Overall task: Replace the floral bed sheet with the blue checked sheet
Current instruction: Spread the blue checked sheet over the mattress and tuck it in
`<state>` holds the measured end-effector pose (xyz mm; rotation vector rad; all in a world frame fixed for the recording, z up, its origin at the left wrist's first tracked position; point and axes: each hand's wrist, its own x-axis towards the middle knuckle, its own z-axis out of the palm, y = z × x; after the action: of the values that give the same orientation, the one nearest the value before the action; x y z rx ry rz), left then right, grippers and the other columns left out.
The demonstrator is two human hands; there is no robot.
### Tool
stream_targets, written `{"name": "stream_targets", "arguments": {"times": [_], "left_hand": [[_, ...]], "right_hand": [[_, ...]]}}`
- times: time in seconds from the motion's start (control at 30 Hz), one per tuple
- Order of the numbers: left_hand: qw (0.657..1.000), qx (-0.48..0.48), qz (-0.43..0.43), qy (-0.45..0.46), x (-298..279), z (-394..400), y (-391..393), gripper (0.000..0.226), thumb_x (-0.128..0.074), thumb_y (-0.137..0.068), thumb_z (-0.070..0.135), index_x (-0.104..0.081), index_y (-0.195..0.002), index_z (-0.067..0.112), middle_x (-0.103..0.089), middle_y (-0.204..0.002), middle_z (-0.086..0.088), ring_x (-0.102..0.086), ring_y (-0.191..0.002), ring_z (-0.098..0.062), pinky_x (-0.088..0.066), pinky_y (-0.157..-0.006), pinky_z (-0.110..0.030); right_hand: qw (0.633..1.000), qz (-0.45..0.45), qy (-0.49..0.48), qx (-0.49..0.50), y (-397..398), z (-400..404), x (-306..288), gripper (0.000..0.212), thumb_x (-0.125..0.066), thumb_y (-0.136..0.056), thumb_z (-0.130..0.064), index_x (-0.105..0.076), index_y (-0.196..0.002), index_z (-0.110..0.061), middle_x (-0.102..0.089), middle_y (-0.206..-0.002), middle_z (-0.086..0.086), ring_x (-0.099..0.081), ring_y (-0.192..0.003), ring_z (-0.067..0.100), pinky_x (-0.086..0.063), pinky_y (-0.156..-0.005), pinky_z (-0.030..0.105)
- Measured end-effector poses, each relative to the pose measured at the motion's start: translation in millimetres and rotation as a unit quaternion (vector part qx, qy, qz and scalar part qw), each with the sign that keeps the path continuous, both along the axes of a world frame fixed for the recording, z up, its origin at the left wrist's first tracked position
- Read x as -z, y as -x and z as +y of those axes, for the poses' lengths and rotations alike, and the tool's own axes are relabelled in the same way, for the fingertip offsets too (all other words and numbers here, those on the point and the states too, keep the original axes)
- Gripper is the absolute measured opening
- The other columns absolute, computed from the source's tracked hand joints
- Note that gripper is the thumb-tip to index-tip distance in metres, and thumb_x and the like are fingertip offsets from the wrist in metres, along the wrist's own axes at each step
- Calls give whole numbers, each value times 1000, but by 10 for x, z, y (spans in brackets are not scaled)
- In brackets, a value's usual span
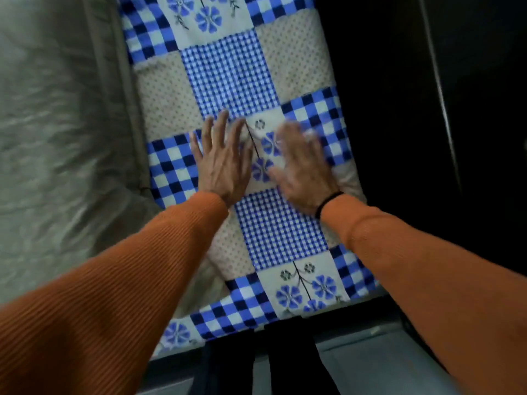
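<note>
Both hands flat on the blue-and-white checked patchwork cotton sheet point(231, 72), which lies folded in a long narrow strip along the right edge of the bed, beside the pale grey bare mattress surface point(57, 124). Left hand point(221, 161) has fingers spread, palm down. Right hand point(302, 163) is also flat, blurred, likely sweeping.

Step looks like smoothing before unfolding. Do it well: press from centre outward, keep the fold edges square, then open toward the bare side.

Count: one checked sheet, two hands, two orange ribbed sleeves point(108, 303), one black wristband point(328, 202). No floral sheet visible.
</note>
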<state>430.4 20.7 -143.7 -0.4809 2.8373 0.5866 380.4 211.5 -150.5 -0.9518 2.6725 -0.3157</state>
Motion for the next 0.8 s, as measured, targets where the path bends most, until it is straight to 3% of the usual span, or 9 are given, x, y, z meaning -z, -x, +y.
{"name": "stream_targets", "arguments": {"times": [0.07,0.23,0.33,0.4,0.57,0.63,0.7,0.73,0.8], "left_hand": [[999,-29,-16,-4,64,-327,312,57,-19,-107,52,-16,-160,31,-1,-170,3,7,-156,-24,2,-124,-58],[999,30,-14,14,128,-1163,1139,69,-16,-104,61,-4,-162,27,10,-170,3,14,-155,-24,3,-124,-58],[1000,18,-13,20,126,-1640,1641,72,-16,-102,63,1,-162,27,16,-169,6,18,-155,-23,3,-124,-59],[1000,22,-17,13,194,-1889,1910,74,-15,-100,66,8,-161,30,24,-166,9,28,-152,-21,3,-123,-61],[998,43,20,-39,399,-2316,2572,76,-15,-99,70,9,-160,34,32,-163,9,40,-146,-18,9,-123,-55],[998,33,55,-6,447,-2360,2750,78,-17,-98,71,6,-161,32,28,-165,6,37,-147,-18,11,-124,-52],[995,19,81,52,510,-2359,2845,78,-17,-98,74,5,-161,34,25,-166,5,33,-149,-17,23,-119,-50],[994,13,86,70,514,-2357,2868,78,-18,-97,75,4,-161,35,23,-167,6,31,-150,-17,31,-115,-47],[993,14,89,80,509,-2335,2883,78,-21,-97,76,-2,-161,36,20,-168,5,28,-152,-18,39,-108,-40]], "right_hand": [[991,40,-41,-120,389,-272,137,79,-26,-103,-61,-5,-163,-13,1,-171,5,3,-157,24,-8,-124,56],[966,0,-59,253,1759,-715,121,85,-19,-98,-61,0,-161,-8,3,-170,13,0,-157,28,-9,-124,57],[997,29,-53,-50,1900,-1255,-53,82,-24,-100,-60,-6,-162,-8,1,-170,12,0,-157,28,-11,-124,54],[967,64,-73,-234,2146,-1353,45,81,-27,-101,-65,-5,-163,-17,5,-171,5,5,-157,23,-9,-125,53],[972,68,-25,225,3280,-1829,223,92,-21,-94,-75,-7,-162,-15,-1,-170,8,-4,-156,28,-8,-122,61],[994,107,2,-13,3380,-2098,226,90,-27,-96,-71,-7,-162,-13,0,-170,7,0,-157,24,-6,-124,58],[964,121,-33,-236,3582,-2215,242,87,-29,-98,-71,-6,-163,-18,2,-171,2,4,-157,21,-5,-126,54],[963,137,-45,-230,3803,-2264,267,85,-26,-97,-72,-8,-163,-21,0,-171,2,1,-157,22,-7,-126,53],[991,119,-60,-6,4272,-2378,291,83,-20,-95,-72,-13,-161,-23,-8,-170,4,-9,-156,26,-10,-124,55]]}}
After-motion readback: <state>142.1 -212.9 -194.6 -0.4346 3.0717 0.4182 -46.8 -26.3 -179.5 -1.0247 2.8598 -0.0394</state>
